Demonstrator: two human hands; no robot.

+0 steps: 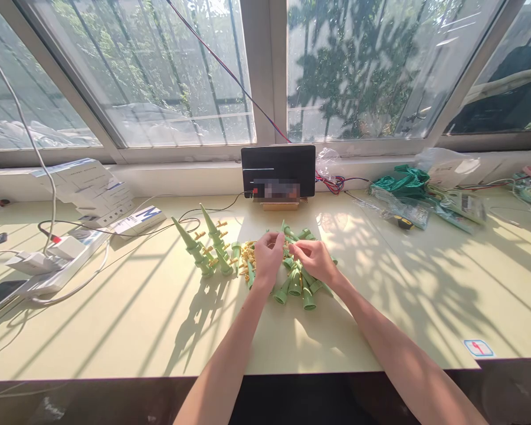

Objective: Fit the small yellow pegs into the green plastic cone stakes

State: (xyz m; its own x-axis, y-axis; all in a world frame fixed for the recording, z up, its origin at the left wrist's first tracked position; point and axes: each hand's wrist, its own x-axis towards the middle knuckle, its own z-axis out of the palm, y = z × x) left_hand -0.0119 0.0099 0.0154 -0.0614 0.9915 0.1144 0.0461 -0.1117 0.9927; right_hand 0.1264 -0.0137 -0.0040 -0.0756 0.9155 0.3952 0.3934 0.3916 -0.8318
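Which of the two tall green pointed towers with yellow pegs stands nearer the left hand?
The right tower: it stands on the side toward the left hand, while the left tower is farther off, nearer the power strip.

Green conical parts (295, 283) heaped at angles; small yellow pieces (247, 252) piled beside; yellow-pegged green towers (198, 255) upright, left.

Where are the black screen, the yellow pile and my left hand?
Black screen (278, 171): head view, centre of display.
Yellow pile (248, 254): head view, its visible middle.
Left hand (269, 255): head view, back of hand.
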